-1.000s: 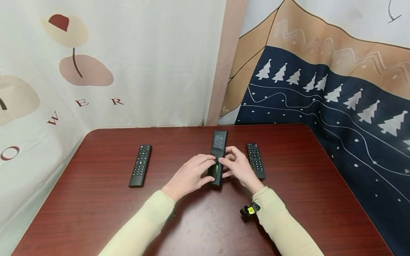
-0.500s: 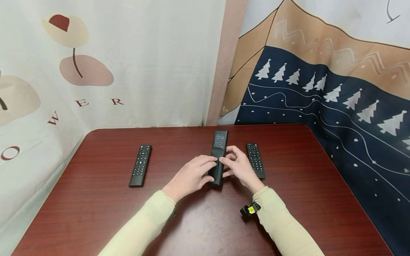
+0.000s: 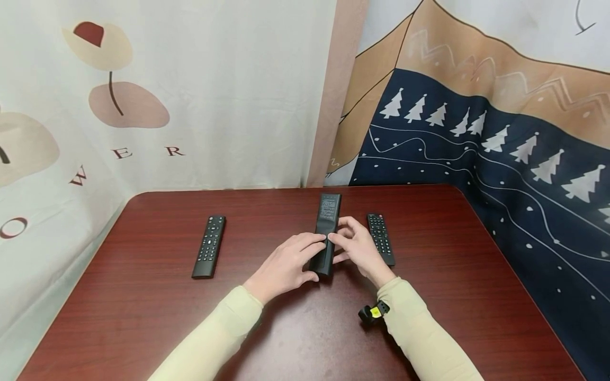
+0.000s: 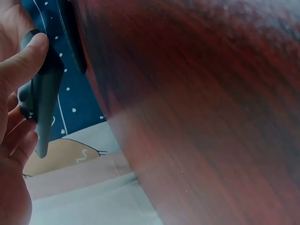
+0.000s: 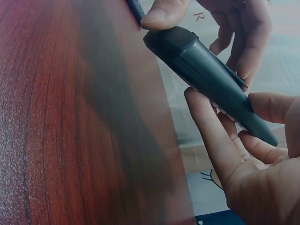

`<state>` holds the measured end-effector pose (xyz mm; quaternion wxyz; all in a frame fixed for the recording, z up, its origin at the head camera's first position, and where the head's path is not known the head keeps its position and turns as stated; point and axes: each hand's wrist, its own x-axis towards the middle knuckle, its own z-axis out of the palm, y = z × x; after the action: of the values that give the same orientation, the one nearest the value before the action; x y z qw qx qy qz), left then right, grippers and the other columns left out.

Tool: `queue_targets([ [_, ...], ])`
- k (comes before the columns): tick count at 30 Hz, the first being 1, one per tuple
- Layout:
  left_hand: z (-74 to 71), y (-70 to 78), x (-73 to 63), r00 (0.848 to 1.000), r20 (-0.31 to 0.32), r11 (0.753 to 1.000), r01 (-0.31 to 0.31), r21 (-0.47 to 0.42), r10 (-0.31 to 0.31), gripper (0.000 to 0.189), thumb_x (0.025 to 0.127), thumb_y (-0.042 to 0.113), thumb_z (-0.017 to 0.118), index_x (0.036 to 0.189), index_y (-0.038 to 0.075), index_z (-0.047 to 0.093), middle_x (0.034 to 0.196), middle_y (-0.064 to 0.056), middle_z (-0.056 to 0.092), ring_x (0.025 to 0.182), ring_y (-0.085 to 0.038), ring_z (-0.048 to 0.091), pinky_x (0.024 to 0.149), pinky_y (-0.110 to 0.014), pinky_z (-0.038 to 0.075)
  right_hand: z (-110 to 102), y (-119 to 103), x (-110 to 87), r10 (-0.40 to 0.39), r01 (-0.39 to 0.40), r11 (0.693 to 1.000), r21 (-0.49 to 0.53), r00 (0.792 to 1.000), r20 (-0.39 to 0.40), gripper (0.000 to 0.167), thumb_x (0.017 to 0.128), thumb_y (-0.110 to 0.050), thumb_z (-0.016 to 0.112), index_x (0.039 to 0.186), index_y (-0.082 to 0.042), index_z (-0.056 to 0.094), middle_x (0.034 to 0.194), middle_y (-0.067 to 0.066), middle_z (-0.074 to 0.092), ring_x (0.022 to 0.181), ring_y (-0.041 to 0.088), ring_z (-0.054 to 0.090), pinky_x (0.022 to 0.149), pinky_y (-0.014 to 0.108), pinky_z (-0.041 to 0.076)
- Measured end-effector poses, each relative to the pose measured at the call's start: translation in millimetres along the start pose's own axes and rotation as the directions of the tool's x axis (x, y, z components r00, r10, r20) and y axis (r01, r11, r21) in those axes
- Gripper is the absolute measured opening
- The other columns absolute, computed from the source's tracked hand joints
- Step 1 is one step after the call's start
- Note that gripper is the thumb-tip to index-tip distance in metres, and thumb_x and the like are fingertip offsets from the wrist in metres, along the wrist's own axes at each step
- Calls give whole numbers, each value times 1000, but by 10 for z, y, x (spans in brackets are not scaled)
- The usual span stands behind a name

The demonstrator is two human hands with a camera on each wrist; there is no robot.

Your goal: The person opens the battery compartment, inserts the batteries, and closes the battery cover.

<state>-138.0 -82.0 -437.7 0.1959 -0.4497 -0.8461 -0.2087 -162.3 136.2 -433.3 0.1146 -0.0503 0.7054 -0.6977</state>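
Between the hands a black remote control [image 3: 329, 209] is held back side up, its printed label toward the far end. The right hand [image 3: 358, 247] grips it from the right, thumb on the back and fingers underneath. In the right wrist view, the thin battery cover [image 5: 232, 74] stands slightly raised from the back at one end. The left hand [image 3: 288, 262] holds this cover, fingertips at its raised end and thumb at the remote's near end. In the left wrist view, the left thumb lies across the end of the remote [image 4: 50, 89].
Another black remote [image 3: 208, 247] lies buttons up on the reddish-brown table [image 3: 152, 307] at the left. A third remote [image 3: 380, 238] lies just right of the right hand. Printed curtains [image 3: 238, 95] hang behind the table.
The green inside the battery compartment, visible a second ago, is now covered. The left thumb has slid toward the remote's near end. The remote and both hands have shifted slightly right.
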Motion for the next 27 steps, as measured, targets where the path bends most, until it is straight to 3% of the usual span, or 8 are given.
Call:
queue_targets([
  [21,40,30,15,995,-61,982,-62,178,74,73,66,29,99,126,3,66,138,-11,64,131,-26,58,110,-38,48,-15,-5,-7,-23,23,999,28,1000,-8,38,100,-6,63,136,0,51,100,11,68,76,18,72,62,36,64],
  [27,25,30,26,995,-61,981,-60,186,73,77,67,26,97,132,1,64,139,-12,64,133,-25,58,109,-40,48,-23,0,-8,-41,42,998,41,999,-12,40,101,-6,62,138,0,50,100,9,67,75,17,71,61,35,63],
])
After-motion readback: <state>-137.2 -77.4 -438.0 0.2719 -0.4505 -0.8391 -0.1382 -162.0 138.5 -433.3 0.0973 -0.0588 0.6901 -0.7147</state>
